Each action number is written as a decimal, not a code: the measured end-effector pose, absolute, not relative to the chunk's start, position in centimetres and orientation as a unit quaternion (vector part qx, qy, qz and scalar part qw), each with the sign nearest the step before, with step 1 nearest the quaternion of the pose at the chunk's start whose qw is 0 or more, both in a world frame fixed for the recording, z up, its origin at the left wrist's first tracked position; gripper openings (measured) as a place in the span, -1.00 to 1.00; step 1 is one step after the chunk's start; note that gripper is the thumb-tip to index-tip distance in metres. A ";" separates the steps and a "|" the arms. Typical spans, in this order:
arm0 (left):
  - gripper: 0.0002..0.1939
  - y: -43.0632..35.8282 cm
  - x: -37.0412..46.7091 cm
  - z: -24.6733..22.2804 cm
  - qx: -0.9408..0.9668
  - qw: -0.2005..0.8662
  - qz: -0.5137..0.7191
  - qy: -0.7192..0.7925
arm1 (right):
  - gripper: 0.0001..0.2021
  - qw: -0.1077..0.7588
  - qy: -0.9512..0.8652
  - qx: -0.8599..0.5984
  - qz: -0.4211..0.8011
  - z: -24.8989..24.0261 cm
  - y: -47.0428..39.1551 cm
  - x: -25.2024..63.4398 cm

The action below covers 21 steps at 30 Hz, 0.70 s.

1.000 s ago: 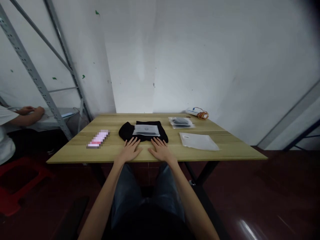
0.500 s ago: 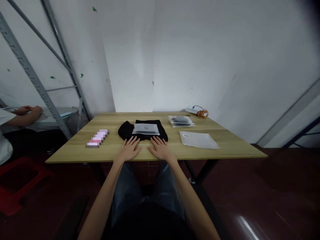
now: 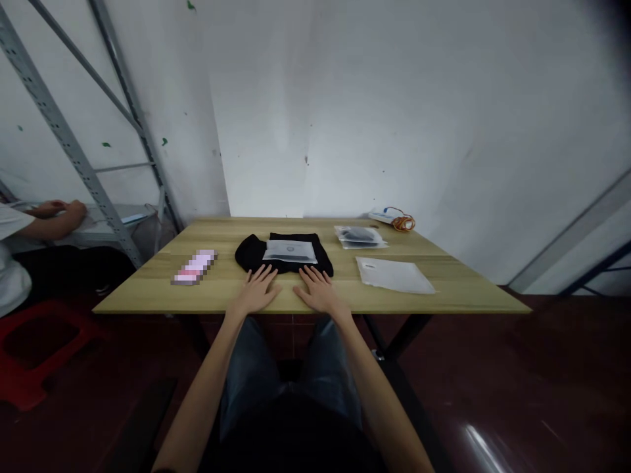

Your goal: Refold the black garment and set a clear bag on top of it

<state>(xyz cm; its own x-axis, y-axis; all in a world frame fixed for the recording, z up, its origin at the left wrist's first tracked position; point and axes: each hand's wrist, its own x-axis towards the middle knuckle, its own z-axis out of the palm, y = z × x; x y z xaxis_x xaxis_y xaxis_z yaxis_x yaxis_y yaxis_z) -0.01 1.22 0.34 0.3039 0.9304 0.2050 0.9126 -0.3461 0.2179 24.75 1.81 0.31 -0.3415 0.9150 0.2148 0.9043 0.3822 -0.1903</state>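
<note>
step: hands at rest before handling | left hand (image 3: 257,294) and right hand (image 3: 319,293) flat, fingers spread, holding nothing, near edge of table (image 3: 458,289) | black garment (image 3: 283,260) with clear packet (image 3: 288,251) mid-table, at fingertips | next: likely a reach forward to grasp

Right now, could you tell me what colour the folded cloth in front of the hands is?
The folded cloth is black; the head view shows it.
</note>
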 end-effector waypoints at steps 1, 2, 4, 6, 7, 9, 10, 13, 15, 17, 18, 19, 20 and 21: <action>-0.31 1.2 0.0 0.3 0.807 0.029 0.151 0.570 | -0.26 0.146 -0.819 -0.554 0.019 0.3 1.8 24.8; -0.31 1.3 0.0 0.2 0.808 0.029 0.153 0.568 | -0.27 0.146 -0.819 -0.554 0.019 0.2 1.9 24.8; -0.30 1.3 -0.1 0.2 0.809 0.029 0.158 0.566 | -0.27 0.146 -0.819 -0.555 0.018 0.2 1.9 24.8; -0.30 1.3 -0.1 0.1 0.810 0.030 0.160 0.564 | -0.27 0.142 -0.818 -0.557 0.018 0.2 1.9 24.7; -0.30 1.3 -0.1 0.1 0.809 0.031 0.161 0.564 | -0.27 0.139 -0.819 -0.557 0.018 0.3 1.9 24.7; -0.31 1.3 -0.1 0.1 0.808 0.031 0.161 0.565 | -0.27 0.136 -0.819 -0.557 0.019 0.4 1.8 24.7; -0.31 1.3 -0.1 0.2 0.808 0.030 0.161 0.566 | -0.27 0.135 -0.819 -0.558 0.020 0.4 1.8 24.7; -0.31 1.2 -0.1 0.3 0.809 0.032 0.159 0.565 | -0.27 0.141 -0.819 -0.555 0.022 0.5 1.7 24.7; -0.30 1.1 0.0 0.4 0.808 0.035 0.156 0.566 | -0.27 0.143 -0.820 -0.554 0.022 0.5 1.6 24.7; -0.30 1.1 0.0 0.5 0.807 0.035 0.154 0.568 | -0.27 0.144 -0.819 -0.555 0.018 0.5 1.7 24.7; -0.30 1.1 0.0 0.5 0.808 0.034 0.155 0.568 | -0.27 0.144 -0.819 -0.556 0.016 0.4 1.7 24.7; -0.30 1.1 0.0 0.4 0.809 0.034 0.156 0.566 | -0.27 0.144 -0.818 -0.556 0.015 0.4 1.7 24.7; -0.30 1.1 -0.1 0.4 0.809 0.035 0.157 0.565 | -0.27 0.143 -0.819 -0.556 0.016 0.4 1.8 24.7; -0.30 1.2 -0.1 0.4 0.809 0.037 0.158 0.564 | -0.27 0.143 -0.819 -0.555 0.017 0.3 1.8 24.7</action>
<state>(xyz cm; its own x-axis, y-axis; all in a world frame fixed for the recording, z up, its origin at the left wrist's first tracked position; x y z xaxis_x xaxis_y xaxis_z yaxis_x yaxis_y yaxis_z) -0.07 1.16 0.39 0.3128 0.9251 0.2151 0.9019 -0.3604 0.2382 24.69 1.79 0.34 -0.3423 0.9146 0.2153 0.9047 0.3827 -0.1872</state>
